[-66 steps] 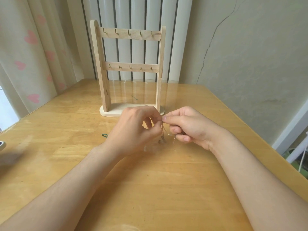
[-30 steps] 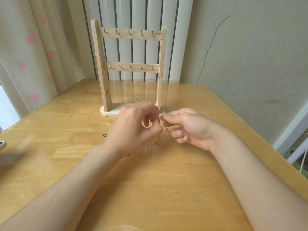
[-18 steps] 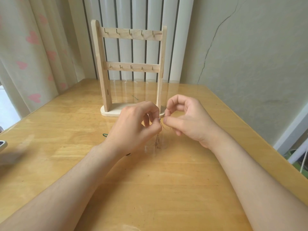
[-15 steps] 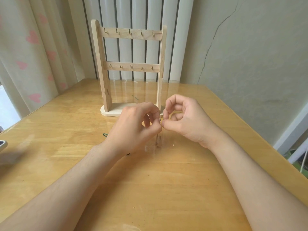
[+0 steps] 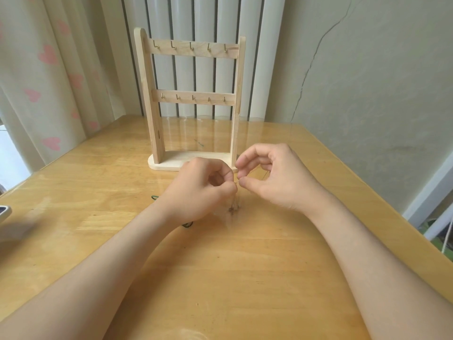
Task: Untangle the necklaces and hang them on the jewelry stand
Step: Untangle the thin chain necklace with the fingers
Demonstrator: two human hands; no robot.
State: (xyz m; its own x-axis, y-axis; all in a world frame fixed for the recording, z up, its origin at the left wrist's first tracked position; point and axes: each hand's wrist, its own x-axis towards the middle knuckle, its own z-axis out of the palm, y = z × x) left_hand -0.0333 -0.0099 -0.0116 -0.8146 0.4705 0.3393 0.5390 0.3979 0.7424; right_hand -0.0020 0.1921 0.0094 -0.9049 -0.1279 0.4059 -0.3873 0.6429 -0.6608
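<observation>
Table (image 5: 245,278): glossy honey-coloured wood, reaching the far wall.
Jewelry stand (image 5: 196,100): pale wood, upright, base flat at far centre.
Green cord (image 5: 187,225): dark, lying left of centre, partly hidden.
Chain tangle (image 5: 232,209): fine, low end at the tabletop, centre; contact unclear.
Grey object (image 5: 5,212): left edge, cut off.

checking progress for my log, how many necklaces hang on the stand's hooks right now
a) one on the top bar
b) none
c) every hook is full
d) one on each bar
b: every hook on both bars of the jewelry stand is bare, and a thin necklace chain dangles from the left hand in front of it.
</observation>
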